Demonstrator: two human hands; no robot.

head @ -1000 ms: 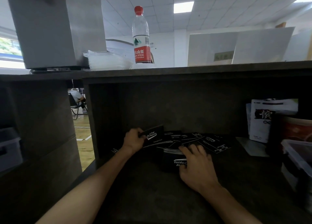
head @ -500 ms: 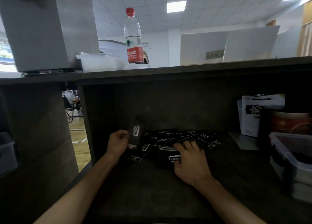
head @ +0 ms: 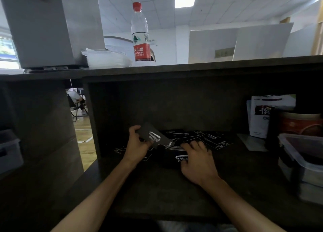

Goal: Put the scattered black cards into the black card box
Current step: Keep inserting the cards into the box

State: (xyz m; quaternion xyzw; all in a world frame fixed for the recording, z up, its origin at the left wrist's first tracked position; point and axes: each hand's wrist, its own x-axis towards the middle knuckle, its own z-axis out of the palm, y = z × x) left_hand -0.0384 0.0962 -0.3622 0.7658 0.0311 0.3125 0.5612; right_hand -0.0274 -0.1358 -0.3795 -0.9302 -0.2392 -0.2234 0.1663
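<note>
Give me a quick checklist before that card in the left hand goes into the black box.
1. Left hand grip on the black card: ok, pinched and lifted.
2. Card box steadied: ok, right hand rests on it.
3. Box top open: ok, card edges show inside.
4. Card lined up with the opening: not ok, tilted and left of it.
5. Scattered cards left behind the box: not ok.
6. Room left inside: cannot tell.

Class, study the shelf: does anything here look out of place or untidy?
Yes. Black cards lie fanned and overlapping at odd angles on the shelf behind the black card box, with a few more left of it. The left hand holds one card tilted; the right hand steadies the box.
</note>
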